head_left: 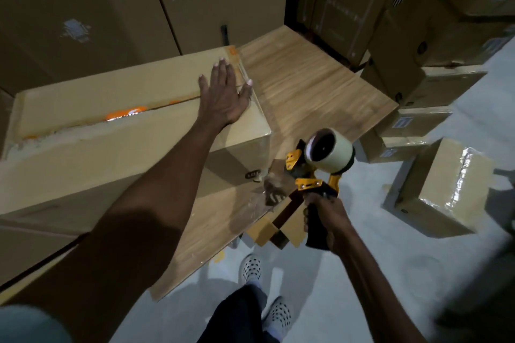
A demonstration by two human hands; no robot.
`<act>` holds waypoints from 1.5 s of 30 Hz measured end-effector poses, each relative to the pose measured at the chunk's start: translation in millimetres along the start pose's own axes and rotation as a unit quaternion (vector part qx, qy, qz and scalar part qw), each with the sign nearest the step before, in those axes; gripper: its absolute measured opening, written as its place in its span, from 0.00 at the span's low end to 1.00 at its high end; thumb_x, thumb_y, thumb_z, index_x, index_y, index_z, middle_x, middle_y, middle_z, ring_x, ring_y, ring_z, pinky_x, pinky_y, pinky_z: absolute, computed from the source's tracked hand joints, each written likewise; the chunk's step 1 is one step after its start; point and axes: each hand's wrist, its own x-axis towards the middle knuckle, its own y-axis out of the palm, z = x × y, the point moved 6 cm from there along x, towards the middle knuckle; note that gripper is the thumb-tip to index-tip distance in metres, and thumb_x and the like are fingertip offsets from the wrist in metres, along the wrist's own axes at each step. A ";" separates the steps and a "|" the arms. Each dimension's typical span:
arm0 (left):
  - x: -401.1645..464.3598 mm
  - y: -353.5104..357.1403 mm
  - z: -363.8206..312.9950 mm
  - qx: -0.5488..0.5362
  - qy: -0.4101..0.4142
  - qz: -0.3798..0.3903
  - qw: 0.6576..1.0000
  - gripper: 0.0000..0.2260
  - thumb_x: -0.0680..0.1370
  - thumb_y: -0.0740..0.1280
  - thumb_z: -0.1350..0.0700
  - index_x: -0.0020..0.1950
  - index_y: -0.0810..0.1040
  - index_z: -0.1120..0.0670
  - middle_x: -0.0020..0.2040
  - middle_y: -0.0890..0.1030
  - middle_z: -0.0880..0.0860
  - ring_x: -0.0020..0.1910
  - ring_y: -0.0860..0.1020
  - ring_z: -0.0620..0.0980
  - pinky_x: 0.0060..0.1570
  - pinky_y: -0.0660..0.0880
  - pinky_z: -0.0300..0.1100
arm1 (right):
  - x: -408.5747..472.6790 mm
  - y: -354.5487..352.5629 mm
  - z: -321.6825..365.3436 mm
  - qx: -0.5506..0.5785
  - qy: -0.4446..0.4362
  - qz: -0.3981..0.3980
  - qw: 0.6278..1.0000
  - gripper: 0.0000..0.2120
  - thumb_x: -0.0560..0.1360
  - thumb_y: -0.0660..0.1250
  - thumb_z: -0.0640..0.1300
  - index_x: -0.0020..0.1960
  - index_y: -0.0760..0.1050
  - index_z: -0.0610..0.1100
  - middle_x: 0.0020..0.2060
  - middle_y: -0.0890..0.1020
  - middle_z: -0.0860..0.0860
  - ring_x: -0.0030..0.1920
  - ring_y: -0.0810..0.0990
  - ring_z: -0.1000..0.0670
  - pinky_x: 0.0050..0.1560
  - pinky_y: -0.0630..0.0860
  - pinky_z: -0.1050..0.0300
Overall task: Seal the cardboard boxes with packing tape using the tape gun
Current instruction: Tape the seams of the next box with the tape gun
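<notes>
A long cardboard box (117,145) lies on a wooden table (306,86). Its top flaps meet along a ragged seam with a gap that shows something orange inside. My left hand (225,92) presses flat on the box top near its right end, fingers straight. My right hand (326,220) grips the black handle of a yellow tape gun (315,172) off the table's front corner, to the right of the box. A roll of pale tape (331,152) sits on the gun, and a crumpled loose tail of clear tape hangs at its front.
Tall stacked cartons (111,8) form a wall behind the table. More boxes (412,125) are piled on the right, and a box wrapped in shiny tape (446,189) stands on the grey floor. My feet in white perforated shoes (250,267) stand at the table's front edge.
</notes>
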 end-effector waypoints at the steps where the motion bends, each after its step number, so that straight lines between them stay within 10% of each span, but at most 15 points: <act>1: -0.3 -0.7 0.6 -0.002 -0.010 0.000 1.000 0.35 0.83 0.41 0.36 0.82 0.43 0.58 0.83 0.40 0.54 0.81 0.40 0.51 0.77 0.36 0.59 | 4.5 -2.6 14.0 0.002 -0.004 -0.001 1.000 0.08 0.78 0.65 0.36 0.40 0.70 0.40 0.25 0.70 0.44 0.24 0.68 0.47 0.27 0.67 0.57; 12: 6.8 3.3 3.4 -0.009 0.019 0.024 1.000 0.35 0.83 0.41 0.36 0.83 0.44 0.56 0.83 0.40 0.53 0.81 0.39 0.50 0.77 0.36 0.59 | 77.4 2.1 139.1 0.044 0.028 0.032 0.998 0.14 0.83 0.60 0.40 0.38 0.68 0.43 0.25 0.69 0.49 0.23 0.68 0.50 0.26 0.68 0.58; 28: 46.9 0.8 12.7 -0.014 0.071 0.012 0.997 0.34 0.83 0.45 0.35 0.83 0.45 0.53 0.83 0.41 0.47 0.81 0.39 0.44 0.77 0.36 0.54 | 209.7 9.7 235.3 -0.107 -0.152 -0.059 0.981 0.10 0.80 0.64 0.39 0.40 0.70 0.42 0.28 0.70 0.45 0.24 0.70 0.48 0.27 0.68 0.57; 33: 45.6 0.6 14.9 -0.015 0.072 -0.008 0.997 0.37 0.80 0.42 0.32 0.83 0.46 0.51 0.82 0.42 0.44 0.80 0.40 0.41 0.78 0.39 0.54 | 252.3 -1.5 207.7 -0.265 -0.173 -0.113 0.942 0.12 0.79 0.67 0.48 0.55 0.77 0.39 0.46 0.80 0.45 0.47 0.79 0.42 0.51 0.75 0.46; 45: 33.4 -11.9 8.8 -0.025 0.018 -0.069 0.997 0.30 0.83 0.47 0.40 0.81 0.61 0.53 0.81 0.59 0.50 0.81 0.53 0.50 0.78 0.45 0.54 | 254.9 -8.0 162.8 -0.314 -0.117 -0.202 0.920 0.20 0.79 0.69 0.53 0.59 0.78 0.36 0.58 0.82 0.36 0.59 0.80 0.35 0.57 0.75 0.43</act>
